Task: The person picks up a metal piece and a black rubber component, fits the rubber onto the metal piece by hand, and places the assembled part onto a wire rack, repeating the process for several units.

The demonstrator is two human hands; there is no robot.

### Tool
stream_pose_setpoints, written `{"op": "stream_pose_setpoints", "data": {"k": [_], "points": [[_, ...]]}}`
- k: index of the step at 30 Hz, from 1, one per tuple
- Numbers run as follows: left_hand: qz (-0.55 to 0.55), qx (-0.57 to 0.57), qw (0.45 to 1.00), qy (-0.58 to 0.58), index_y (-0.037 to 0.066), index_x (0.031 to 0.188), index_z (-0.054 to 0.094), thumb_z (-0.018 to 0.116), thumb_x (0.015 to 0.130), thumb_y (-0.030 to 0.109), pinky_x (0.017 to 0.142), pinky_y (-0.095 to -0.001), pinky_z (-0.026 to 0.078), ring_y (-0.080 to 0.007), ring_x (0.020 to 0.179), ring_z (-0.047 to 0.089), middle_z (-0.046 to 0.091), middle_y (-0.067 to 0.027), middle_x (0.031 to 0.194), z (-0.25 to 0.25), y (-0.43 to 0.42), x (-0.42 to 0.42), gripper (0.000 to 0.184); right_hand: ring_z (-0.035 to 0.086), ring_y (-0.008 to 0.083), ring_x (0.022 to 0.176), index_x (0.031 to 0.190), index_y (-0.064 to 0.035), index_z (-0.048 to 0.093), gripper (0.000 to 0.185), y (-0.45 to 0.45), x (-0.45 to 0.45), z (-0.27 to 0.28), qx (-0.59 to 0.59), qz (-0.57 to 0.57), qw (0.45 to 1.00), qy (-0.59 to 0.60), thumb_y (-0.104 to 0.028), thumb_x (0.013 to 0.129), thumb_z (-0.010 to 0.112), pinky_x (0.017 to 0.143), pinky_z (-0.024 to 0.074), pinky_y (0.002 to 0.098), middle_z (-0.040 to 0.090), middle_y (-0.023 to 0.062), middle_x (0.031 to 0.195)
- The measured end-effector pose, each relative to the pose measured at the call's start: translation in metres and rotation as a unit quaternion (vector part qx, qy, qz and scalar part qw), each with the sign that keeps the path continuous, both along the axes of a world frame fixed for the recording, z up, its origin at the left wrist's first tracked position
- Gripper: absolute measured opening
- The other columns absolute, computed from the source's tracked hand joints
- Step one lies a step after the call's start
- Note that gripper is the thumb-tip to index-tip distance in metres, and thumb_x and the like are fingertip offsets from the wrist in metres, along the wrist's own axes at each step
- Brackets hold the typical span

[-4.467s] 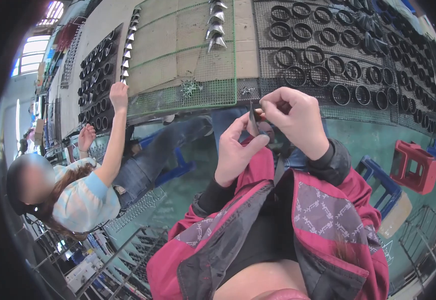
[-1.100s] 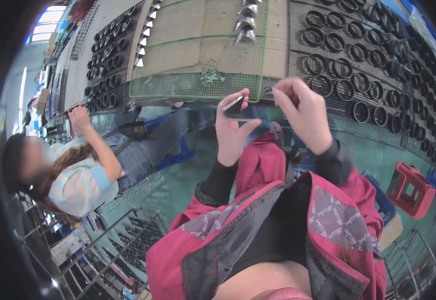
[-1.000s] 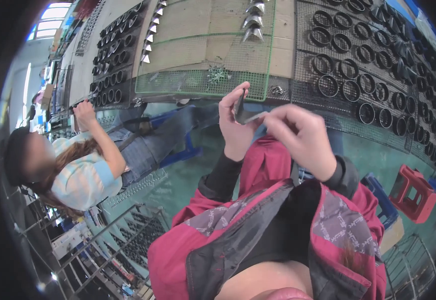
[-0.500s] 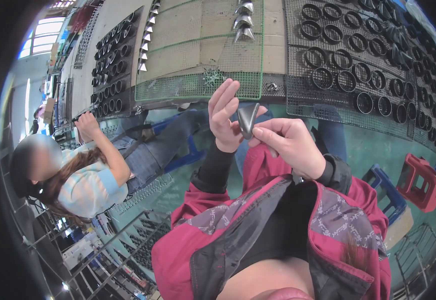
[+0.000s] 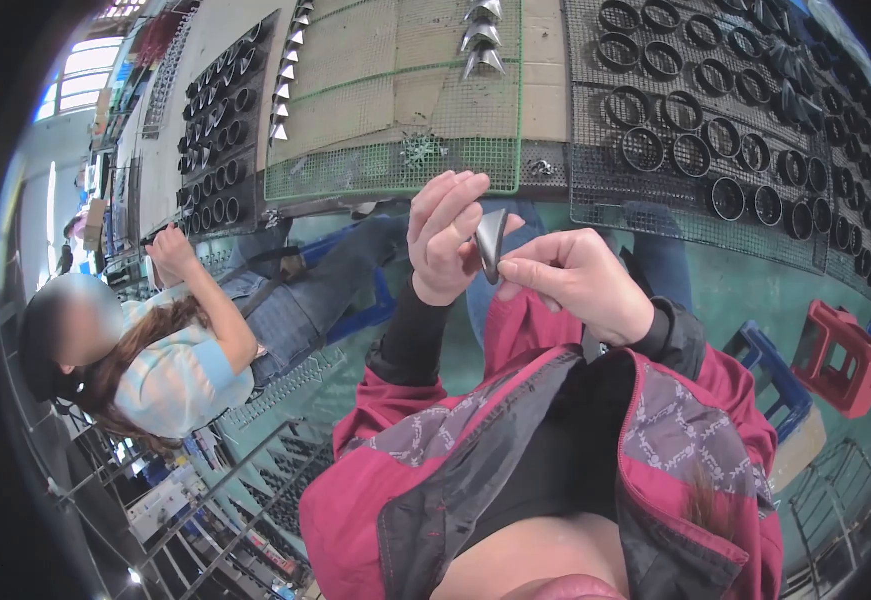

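A dark grey, shiny, pointed metal piece (image 5: 491, 243) is held up between my two hands, in front of the table edge. My left hand (image 5: 443, 240) grips its upper part, with the thumb tip showing on the far side and the fingers curled alongside. At its lower tip, my right hand (image 5: 578, 278) pinches it between thumb and forefinger. Beyond my hands lies a green wire mesh rack (image 5: 356, 178), carrying similar silvery pointed pieces (image 5: 484, 38) in two rows.
Black rings (image 5: 642, 150) stand on a dark mesh rack at the right. On the left, a co-worker (image 5: 176, 370) handles something at a rack of dark parts (image 5: 218, 150). Red (image 5: 841, 360) and blue (image 5: 771, 385) plastic stools are at the lower right.
The metal piece has turned and now shows a narrower side. Both hands have shifted slightly to the left, and my left fingers have tipped to the right.
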State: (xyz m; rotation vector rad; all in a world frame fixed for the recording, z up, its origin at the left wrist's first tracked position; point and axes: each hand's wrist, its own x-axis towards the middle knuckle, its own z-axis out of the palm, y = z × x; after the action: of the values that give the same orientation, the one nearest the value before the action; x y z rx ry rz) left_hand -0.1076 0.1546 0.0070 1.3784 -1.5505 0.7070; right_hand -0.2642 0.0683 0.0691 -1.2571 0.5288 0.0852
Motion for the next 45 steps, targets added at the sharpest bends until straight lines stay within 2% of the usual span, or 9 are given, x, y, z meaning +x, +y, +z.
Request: {"op": "stream_pose_setpoints", "data": {"k": [8, 17, 23, 26, 30, 35, 38, 41, 45], "points": [[0.021, 0.020, 0.999, -0.021, 0.008, 0.106, 0.044, 0.069, 0.084, 0.028, 0.079, -0.0352, 0.055, -0.0210, 0.090, 0.063, 0.066, -0.0126, 0.101, 0.006, 0.002, -0.001, 0.038, 0.037, 0.0054, 0.048, 0.079, -0.0025, 0.067, 0.020, 0.002, 0.001, 0.002, 0.123, -0.043, 0.991, 0.016, -0.019, 0.089, 0.062, 0.045, 0.0305, 0.0151, 0.069, 0.0075, 0.071], [0.021, 0.026, 0.999, -0.027, 0.010, 0.108, 0.046, 0.072, 0.082, 0.024, 0.080, -0.0348, 0.054, -0.0173, 0.092, 0.061, 0.067, -0.0103, 0.101, 0.008, -0.004, -0.002, 0.039, 0.038, 0.0056, 0.045, 0.080, -0.0019, 0.064, 0.014, 0.004, 0.003, 0.000, 0.160, -0.091, 0.983, 0.018, -0.011, 0.088, 0.058, 0.044, 0.0311, 0.0161, 0.064, 0.0070, 0.066], [0.011, 0.022, 0.999, -0.036, 0.010, 0.105, 0.047, 0.069, 0.085, 0.025, 0.081, -0.0342, 0.054, -0.0184, 0.088, 0.062, 0.067, -0.0106, 0.101, 0.008, -0.007, -0.002, 0.033, 0.037, 0.0039, 0.045, 0.064, -0.0085, 0.058, 0.022, 0.002, 0.004, 0.004, 0.091, -0.083, 0.991, 0.048, -0.014, 0.084, 0.054, 0.044, 0.0296, 0.0166, 0.056, 0.0003, 0.057], [-0.011, 0.029, 0.999, -0.039, 0.009, 0.105, 0.047, 0.068, 0.086, 0.022, 0.082, -0.0346, 0.054, -0.0188, 0.087, 0.062, 0.067, -0.0098, 0.102, 0.005, -0.006, 0.000, 0.030, 0.035, 0.0045, 0.055, 0.056, -0.0106, 0.046, 0.024, 0.003, 0.003, -0.004, 0.015, -0.078, 0.997, 0.004, -0.003, 0.079, 0.049, 0.053, 0.0314, 0.0191, 0.042, -0.0060, 0.055], [-0.047, 0.046, 0.997, -0.039, 0.008, 0.103, 0.049, 0.067, 0.086, 0.015, 0.083, -0.0350, 0.054, -0.0205, 0.091, 0.063, 0.066, -0.0109, 0.104, 0.005, -0.004, 0.001, 0.026, 0.044, 0.0029, 0.057, 0.059, -0.0125, 0.051, 0.017, -0.007, 0.002, -0.011, -0.158, -0.004, 0.987, 0.042, -0.005, 0.074, 0.054, 0.056, 0.0376, 0.0184, 0.052, -0.0081, 0.058], [-0.088, 0.088, 0.992, -0.025, 0.004, 0.105, 0.051, 0.069, 0.081, 0.002, 0.089, -0.0382, 0.053, -0.0249, 0.100, 0.062, 0.064, -0.0136, 0.109, 0.003, 0.001, 0.000, 0.030, 0.046, 0.0057, 0.055, 0.061, -0.0117, 0.053, 0.012, -0.022, 0.000, -0.028, -0.296, 0.028, 0.955, -0.025, -0.004, 0.070, 0.053, 0.054, 0.0387, 0.0220, 0.055, -0.0062, 0.058], [-0.095, 0.082, 0.992, -0.012, 0.004, 0.102, 0.051, 0.069, 0.084, 0.013, 0.087, -0.0382, 0.054, -0.0253, 0.097, 0.064, 0.064, -0.0142, 0.108, 0.000, -0.001, -0.003, 0.027, 0.042, 0.0078, 0.052, 0.060, -0.0124, 0.051, 0.015, -0.033, 0.000, -0.036, -0.344, -0.005, 0.938, -0.034, -0.007, 0.073, 0.056, 0.053, 0.0368, 0.0253, 0.053, -0.0048, 0.056], [-0.081, 0.089, 0.993, 0.016, 0.006, 0.106, 0.047, 0.070, 0.083, 0.023, 0.083, -0.0384, 0.055, -0.0271, 0.096, 0.063, 0.064, -0.0157, 0.105, -0.001, 0.000, -0.002, 0.036, 0.044, 0.0036, 0.056, 0.060, -0.0125, 0.053, 0.013, -0.048, -0.003, -0.037, -0.333, -0.037, 0.942, 0.020, -0.006, 0.071, 0.055, 0.056, 0.0378, 0.0212, 0.055, -0.0064, 0.058], [-0.069, 0.089, 0.992, 0.056, 0.008, 0.109, 0.044, 0.074, 0.079, 0.026, 0.084, -0.0396, 0.055, -0.0297, 0.096, 0.063, 0.063, -0.0178, 0.107, -0.005, 0.007, 0.003, 0.046, 0.046, 0.0067, 0.056, 0.066, -0.0104, 0.058, 0.010, -0.066, -0.008, -0.041, -0.358, -0.045, 0.927, 0.099, -0.009, 0.075, 0.054, 0.058, 0.0391, 0.0246, 0.057, -0.0046, 0.061]]}}
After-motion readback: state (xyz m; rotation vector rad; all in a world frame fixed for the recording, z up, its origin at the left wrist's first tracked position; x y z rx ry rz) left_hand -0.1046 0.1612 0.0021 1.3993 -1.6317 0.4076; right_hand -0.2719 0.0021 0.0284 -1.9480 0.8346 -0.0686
